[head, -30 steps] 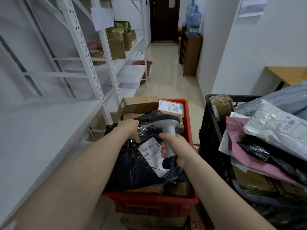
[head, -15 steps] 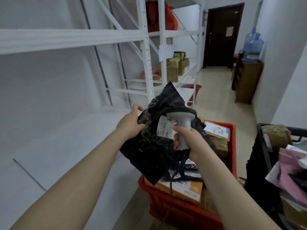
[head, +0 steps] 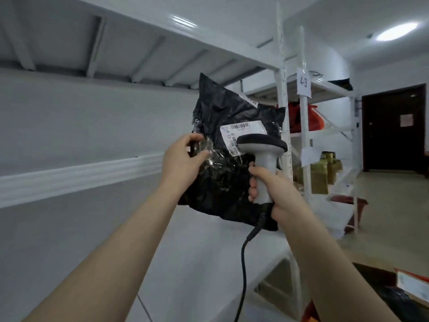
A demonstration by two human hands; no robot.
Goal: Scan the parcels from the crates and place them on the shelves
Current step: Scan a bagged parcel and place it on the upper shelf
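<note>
Head view, facing white metal shelves [head: 130, 166] along the left wall.

Left hand [head: 183, 162]: raised at mid-frame, fingers pinched on the left edge of a black plastic parcel [head: 228, 182], over a patch of clear tape.

Parcel: held upright in the air in front of the shelves, top corner pointing up, lower edge hanging just above the wide white shelf board [head: 204, 252]; not resting on it. White shipping label [head: 241, 133] with barcode on the upper front face, turned toward the camera.

Right hand [head: 276, 194]: closed around the grey grip of a handheld barcode scanner [head: 263, 156]. Scanner head dark, overlapping the lower right corner of the label in this view; contact with the parcel cannot be judged. Black cable [head: 242, 270] dropping from the base of the grip to the lower frame edge.

Background, right: second shelf bay with perforated uprights; paper tag marked "4-3" [head: 303, 82] fixed to one upright. Brown taped boxes [head: 321, 175] on a lower board of that bay, an orange bag [head: 313, 117] on the board above, partly hidden behind the upright. Dark door [head: 394, 129] at the far end of the room. Oval ceiling light [head: 394, 31] at top right.

Lower right corner: edge of a red crate [head: 312, 312] with a labelled parcel [head: 413, 287] inside, mostly cut off by the frame and the right forearm.
</note>
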